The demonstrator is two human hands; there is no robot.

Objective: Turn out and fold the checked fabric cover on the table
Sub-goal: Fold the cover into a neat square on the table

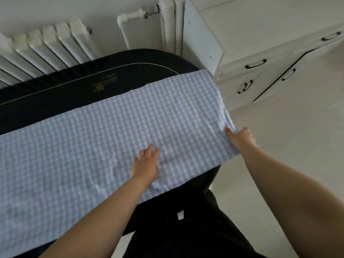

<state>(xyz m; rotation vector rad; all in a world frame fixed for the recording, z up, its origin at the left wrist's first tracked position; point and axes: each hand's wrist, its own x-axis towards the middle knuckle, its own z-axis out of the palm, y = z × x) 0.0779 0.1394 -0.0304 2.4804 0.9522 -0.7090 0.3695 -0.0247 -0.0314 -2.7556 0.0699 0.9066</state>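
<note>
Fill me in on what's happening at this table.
A person is working on a blue-and-white checked fabric cover laid out long and flat across a dark oval table. The left hand rests flat on the cloth with straight fingers, pressing it down. The right hand grips the cover's right end, where it hangs over the table edge. No fold is visible yet.

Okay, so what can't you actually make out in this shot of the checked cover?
Head view only:
- Blue-and-white checked fabric cover: its left end is cut off by the frame edge.
- Right hand: its fingertips are hidden behind the cover's edge.
- Gold print on the dark oval table: too small to read.
</note>
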